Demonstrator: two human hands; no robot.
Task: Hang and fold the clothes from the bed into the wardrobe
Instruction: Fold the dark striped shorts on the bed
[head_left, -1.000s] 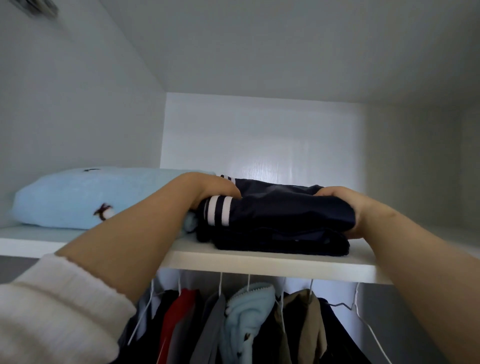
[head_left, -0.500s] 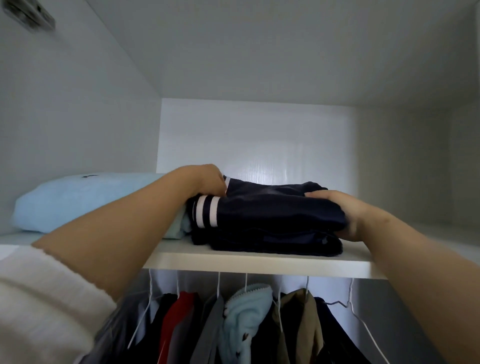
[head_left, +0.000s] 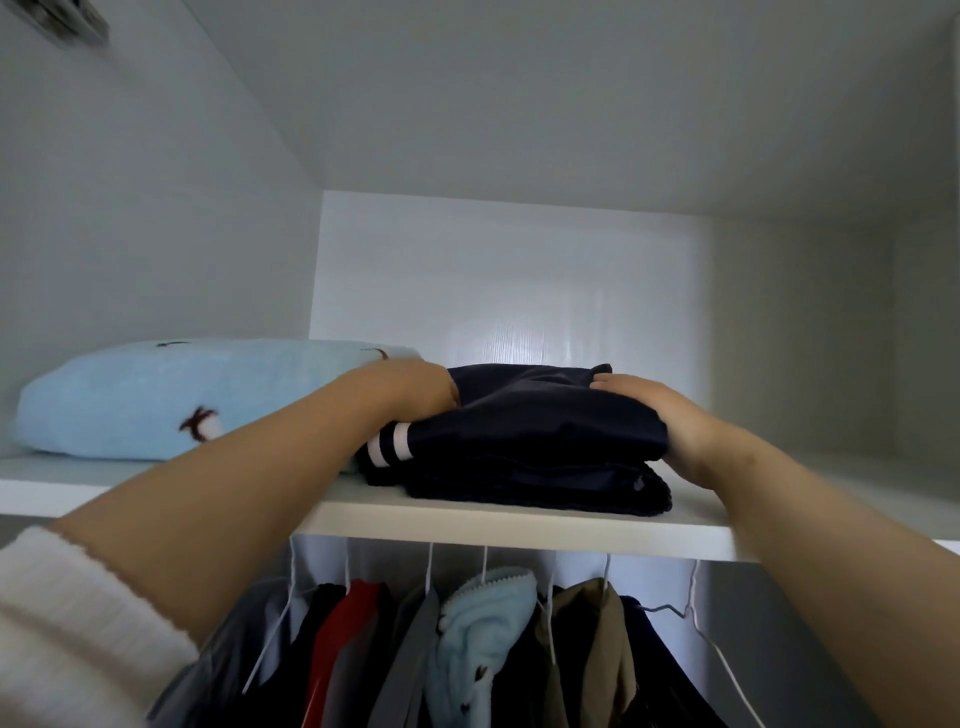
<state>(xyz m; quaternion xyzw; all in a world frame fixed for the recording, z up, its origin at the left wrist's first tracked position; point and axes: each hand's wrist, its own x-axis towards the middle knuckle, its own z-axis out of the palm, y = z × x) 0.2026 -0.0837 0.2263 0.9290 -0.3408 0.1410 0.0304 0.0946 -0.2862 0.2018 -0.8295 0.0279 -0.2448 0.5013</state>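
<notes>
Now lying mid-shelf on flat white wardrobe shelf (head_left: 467, 525): smooth navy folded pile (head_left: 519, 441) w/ two white cuff stripes, touching fluffy lt-blue fleece bundle (head_left: 156, 400) at left. Pressing pile's right end w/ right hand (head_left: 660, 421), fingers straight, flat on top. Resting left hand (head_left: 410, 387) at pile's far-left edge; fingers hidden, grip can't tell.

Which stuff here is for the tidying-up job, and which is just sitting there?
For the job: navy clothes, left hand, right hand, shelf.
Just sitting there: blue fleece, hung clothes.
</notes>
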